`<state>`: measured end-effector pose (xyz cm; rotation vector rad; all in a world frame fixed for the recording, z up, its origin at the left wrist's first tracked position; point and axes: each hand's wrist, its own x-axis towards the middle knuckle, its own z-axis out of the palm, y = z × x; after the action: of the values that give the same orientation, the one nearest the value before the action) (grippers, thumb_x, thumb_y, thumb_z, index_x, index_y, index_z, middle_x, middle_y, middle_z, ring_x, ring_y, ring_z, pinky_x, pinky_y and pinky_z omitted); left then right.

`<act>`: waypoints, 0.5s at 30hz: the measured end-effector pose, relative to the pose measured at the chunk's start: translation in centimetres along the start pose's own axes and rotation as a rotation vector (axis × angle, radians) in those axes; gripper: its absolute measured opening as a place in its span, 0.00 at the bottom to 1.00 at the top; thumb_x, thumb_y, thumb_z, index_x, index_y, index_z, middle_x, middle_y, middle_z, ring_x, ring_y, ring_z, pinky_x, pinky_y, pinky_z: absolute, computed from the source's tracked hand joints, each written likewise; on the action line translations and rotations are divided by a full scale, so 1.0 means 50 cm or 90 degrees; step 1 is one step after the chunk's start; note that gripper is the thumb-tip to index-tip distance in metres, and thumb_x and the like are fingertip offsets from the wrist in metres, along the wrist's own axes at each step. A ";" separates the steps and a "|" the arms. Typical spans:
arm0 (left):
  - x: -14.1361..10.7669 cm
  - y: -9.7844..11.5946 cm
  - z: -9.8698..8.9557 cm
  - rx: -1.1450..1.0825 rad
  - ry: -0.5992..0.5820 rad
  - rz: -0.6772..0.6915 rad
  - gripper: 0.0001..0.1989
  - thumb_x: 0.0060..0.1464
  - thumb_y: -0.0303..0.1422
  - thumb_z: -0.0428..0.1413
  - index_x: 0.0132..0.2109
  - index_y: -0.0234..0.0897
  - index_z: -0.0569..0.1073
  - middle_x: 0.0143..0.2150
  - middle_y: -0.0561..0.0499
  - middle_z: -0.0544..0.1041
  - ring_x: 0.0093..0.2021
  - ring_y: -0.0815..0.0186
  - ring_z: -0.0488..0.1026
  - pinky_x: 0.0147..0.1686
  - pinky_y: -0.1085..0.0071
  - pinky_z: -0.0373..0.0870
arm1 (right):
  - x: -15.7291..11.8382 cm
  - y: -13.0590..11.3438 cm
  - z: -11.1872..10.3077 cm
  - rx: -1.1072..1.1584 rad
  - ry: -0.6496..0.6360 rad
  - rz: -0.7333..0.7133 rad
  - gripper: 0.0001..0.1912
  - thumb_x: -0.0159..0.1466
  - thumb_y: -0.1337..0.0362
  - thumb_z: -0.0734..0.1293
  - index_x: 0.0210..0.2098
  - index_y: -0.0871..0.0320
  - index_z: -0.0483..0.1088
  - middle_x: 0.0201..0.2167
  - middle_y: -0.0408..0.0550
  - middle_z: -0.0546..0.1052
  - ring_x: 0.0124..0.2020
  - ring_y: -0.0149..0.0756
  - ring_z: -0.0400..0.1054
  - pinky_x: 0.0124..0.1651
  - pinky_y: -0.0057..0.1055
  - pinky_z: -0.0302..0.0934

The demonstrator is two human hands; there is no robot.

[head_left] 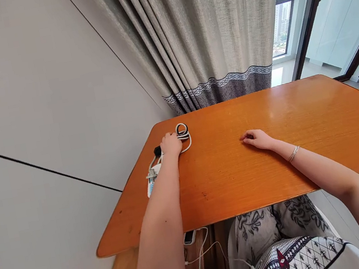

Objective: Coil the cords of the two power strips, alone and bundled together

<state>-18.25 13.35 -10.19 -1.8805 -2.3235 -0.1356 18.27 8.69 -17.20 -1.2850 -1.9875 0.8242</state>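
At the far left of the wooden table, my left hand [170, 144] is closed on a coiled cable [186, 144], white with a black part in the loop. Part of the coil is hidden under the fingers. Just nearer to me lies a white power strip [150, 188] with a grey plug [152, 173] in it, partly covered by my forearm. A black plug [157, 152] sits beside my left hand. My right hand [257, 139] rests on the tabletop near the middle, fingers curled together, with nothing visible in them.
The orange-brown table [228, 177] has rounded corners and stands close to a pale wall panel [35, 85]. Behind it hangs a grey curtain [217, 30]. Below the front edge are white cables [201, 256] and a small white device [189, 237] near my lap.
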 end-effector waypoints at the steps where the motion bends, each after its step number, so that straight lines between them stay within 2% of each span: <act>1: -0.003 0.013 -0.003 -0.020 0.003 0.017 0.18 0.66 0.38 0.57 0.59 0.34 0.72 0.61 0.41 0.73 0.55 0.56 0.75 0.54 0.53 0.76 | 0.001 0.001 0.001 0.002 0.001 -0.002 0.08 0.64 0.63 0.70 0.41 0.56 0.80 0.39 0.49 0.83 0.39 0.37 0.75 0.48 0.36 0.68; 3: -0.011 0.047 -0.008 -0.062 0.005 0.059 0.14 0.66 0.31 0.52 0.55 0.32 0.75 0.68 0.39 0.67 0.60 0.55 0.73 0.59 0.55 0.73 | 0.002 0.003 0.004 0.008 0.005 -0.008 0.08 0.64 0.63 0.69 0.41 0.56 0.79 0.38 0.48 0.82 0.39 0.37 0.75 0.49 0.37 0.69; 5: -0.022 0.090 -0.013 -0.105 0.010 0.099 0.14 0.65 0.29 0.51 0.53 0.34 0.76 0.72 0.42 0.63 0.64 0.55 0.70 0.62 0.58 0.70 | 0.001 0.002 0.007 0.017 0.020 -0.017 0.11 0.65 0.63 0.68 0.45 0.57 0.78 0.41 0.50 0.81 0.40 0.37 0.75 0.51 0.38 0.70; 7: -0.038 0.139 -0.018 -0.199 0.032 0.146 0.13 0.62 0.29 0.52 0.50 0.34 0.77 0.71 0.40 0.65 0.67 0.55 0.68 0.65 0.60 0.68 | -0.002 -0.001 0.009 0.024 0.049 -0.027 0.18 0.66 0.61 0.67 0.54 0.57 0.74 0.50 0.54 0.78 0.45 0.38 0.75 0.54 0.40 0.69; 10: -0.075 0.217 -0.023 -0.347 0.056 0.242 0.12 0.57 0.24 0.52 0.44 0.36 0.78 0.67 0.40 0.70 0.70 0.55 0.65 0.68 0.60 0.64 | -0.010 -0.010 0.005 0.047 0.138 -0.080 0.35 0.66 0.55 0.69 0.69 0.55 0.59 0.67 0.62 0.63 0.55 0.44 0.72 0.54 0.42 0.71; 13: -0.118 0.290 -0.021 -0.437 0.045 0.313 0.13 0.55 0.23 0.52 0.43 0.37 0.77 0.64 0.41 0.73 0.68 0.57 0.67 0.66 0.60 0.66 | -0.017 -0.016 -0.008 0.006 0.223 -0.190 0.48 0.63 0.53 0.71 0.75 0.52 0.46 0.75 0.63 0.48 0.67 0.51 0.63 0.60 0.48 0.69; 15: -0.141 0.331 -0.017 -0.463 0.027 0.354 0.13 0.53 0.22 0.52 0.43 0.37 0.77 0.63 0.41 0.75 0.68 0.57 0.68 0.67 0.59 0.65 | -0.017 -0.013 -0.019 -0.072 0.234 -0.249 0.48 0.64 0.55 0.71 0.75 0.52 0.44 0.76 0.60 0.46 0.73 0.53 0.53 0.70 0.53 0.58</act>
<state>-0.59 9.88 -10.94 -2.7190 -1.7404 -1.0427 18.95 7.83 -16.28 -0.9748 -1.9105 0.2692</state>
